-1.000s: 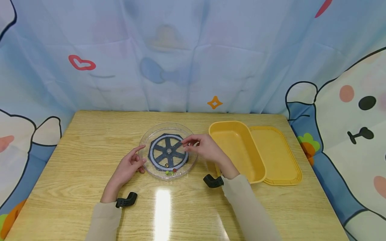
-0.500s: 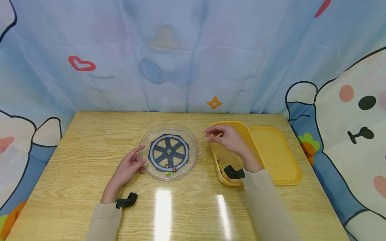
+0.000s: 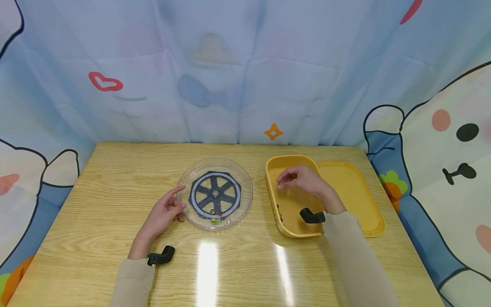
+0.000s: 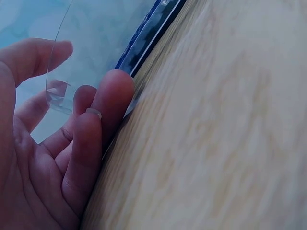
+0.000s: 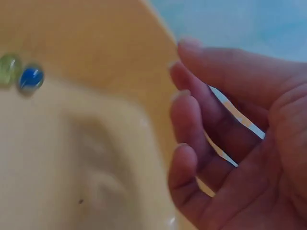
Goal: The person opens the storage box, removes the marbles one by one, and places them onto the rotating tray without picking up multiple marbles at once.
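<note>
A round clear plastic dish (image 3: 245, 172) stands on the table with a dark six-spoked wheel shape (image 3: 215, 194) in it. Several small marbles (image 3: 214, 221), green and amber, lie at the dish's near side. My left hand (image 3: 165, 211) holds the dish's left edge, index finger and thumb at the rim; the left wrist view shows its fingers (image 4: 115, 93) around the clear wall. Over the yellow box (image 3: 285, 232) is my right hand (image 3: 303, 181), its fingers loosely curved and nothing seen between them. Marbles (image 3: 280, 213) lie along the box's left side, including a blue marble (image 5: 31, 78).
A flat yellow lid (image 3: 350, 200) lies right of the box, partly under its edge. All of it rests on a wooden table (image 3: 126, 183). Behind the table hangs a patterned blue curtain (image 3: 245, 76).
My right hand has moved right from over the dish to over the yellow box. A reddish marble in the dish has rolled slightly. My left hand has stayed at the dish's edge.
</note>
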Motion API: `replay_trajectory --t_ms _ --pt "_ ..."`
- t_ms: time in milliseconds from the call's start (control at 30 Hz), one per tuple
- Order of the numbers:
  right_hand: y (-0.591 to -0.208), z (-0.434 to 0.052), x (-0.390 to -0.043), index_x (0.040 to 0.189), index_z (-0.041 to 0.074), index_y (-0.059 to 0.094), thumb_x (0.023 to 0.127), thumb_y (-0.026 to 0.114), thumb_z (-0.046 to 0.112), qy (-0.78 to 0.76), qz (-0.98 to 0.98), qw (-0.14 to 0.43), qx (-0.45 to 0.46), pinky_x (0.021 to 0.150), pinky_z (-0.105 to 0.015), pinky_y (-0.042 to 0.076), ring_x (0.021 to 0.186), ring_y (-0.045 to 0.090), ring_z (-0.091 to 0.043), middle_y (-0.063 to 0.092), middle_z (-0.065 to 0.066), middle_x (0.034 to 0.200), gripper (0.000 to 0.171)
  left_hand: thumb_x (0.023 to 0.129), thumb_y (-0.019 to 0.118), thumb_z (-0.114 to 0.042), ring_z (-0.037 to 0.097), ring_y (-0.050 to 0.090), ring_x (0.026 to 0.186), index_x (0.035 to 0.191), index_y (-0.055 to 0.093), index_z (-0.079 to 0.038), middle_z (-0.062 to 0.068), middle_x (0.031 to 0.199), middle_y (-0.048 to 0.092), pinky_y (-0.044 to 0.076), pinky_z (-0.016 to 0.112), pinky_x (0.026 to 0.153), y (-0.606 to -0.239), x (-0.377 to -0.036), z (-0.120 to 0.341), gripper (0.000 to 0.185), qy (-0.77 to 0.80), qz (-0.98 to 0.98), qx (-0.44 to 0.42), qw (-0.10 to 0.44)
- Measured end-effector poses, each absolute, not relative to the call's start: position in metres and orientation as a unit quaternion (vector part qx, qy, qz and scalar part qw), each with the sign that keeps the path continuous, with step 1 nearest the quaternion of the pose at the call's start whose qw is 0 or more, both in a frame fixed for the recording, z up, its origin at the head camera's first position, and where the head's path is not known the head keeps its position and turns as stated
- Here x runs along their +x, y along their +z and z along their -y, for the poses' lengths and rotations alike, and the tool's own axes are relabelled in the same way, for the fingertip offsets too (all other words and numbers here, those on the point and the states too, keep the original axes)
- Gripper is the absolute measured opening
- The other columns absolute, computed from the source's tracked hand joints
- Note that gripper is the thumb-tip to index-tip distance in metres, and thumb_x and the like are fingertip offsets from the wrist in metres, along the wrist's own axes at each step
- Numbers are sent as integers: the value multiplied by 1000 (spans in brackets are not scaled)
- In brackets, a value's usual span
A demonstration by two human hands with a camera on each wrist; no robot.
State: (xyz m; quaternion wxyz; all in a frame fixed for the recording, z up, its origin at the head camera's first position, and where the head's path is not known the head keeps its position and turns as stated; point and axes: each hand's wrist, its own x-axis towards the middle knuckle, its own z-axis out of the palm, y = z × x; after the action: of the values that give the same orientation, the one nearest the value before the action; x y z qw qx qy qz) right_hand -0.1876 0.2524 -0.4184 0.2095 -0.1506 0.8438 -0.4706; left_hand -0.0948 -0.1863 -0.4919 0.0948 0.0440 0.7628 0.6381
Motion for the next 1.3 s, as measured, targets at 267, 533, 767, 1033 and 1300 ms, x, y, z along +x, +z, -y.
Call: replay_trajectory --t_ms 267,533,767,1033,1300 --pt "-431 -257 -189 108 5 76 83 82 15 -383 -838 345 -177 81 -27 50 90 60 -18 72 -3 101 27 100 62 -11 25 66 67 150 42 -9 13 86 48 59 36 65 -492 -95 186 54 642 -759 45 97" --pt "-438 -251 -189 98 5 76 79 85 13 -351 -840 363 -198 66 -24 44 74 52 -15 68 0 86 23 100 62 -11 26 66 67 150 43 -13 13 86 48 59 37 66 -491 -96 186 53 637 -764 37 99" --pt "-441 -247 -188 91 5 75 77 85 8 -321 -855 346 -214 67 -26 41 76 49 -16 64 1 85 18 100 62 -13 26 66 66 150 43 -12 14 85 49 59 37 66 -493 -96 186 54 638 -763 41 99" --pt "-442 -243 -188 88 7 76 78 84 6 -298 -871 335 -200 72 -30 43 77 50 -16 65 1 87 13 100 62 -12 26 66 65 150 43 -11 14 84 51 59 36 65 -494 -95 186 54 641 -761 43 93" --pt "-438 -247 -186 92 5 77 81 82 5 -331 -857 341 -200 71 -29 49 75 56 -16 69 1 84 12 100 62 -13 25 66 65 150 43 -10 14 84 49 59 36 65 -495 -95 186 54 641 -760 45 95"
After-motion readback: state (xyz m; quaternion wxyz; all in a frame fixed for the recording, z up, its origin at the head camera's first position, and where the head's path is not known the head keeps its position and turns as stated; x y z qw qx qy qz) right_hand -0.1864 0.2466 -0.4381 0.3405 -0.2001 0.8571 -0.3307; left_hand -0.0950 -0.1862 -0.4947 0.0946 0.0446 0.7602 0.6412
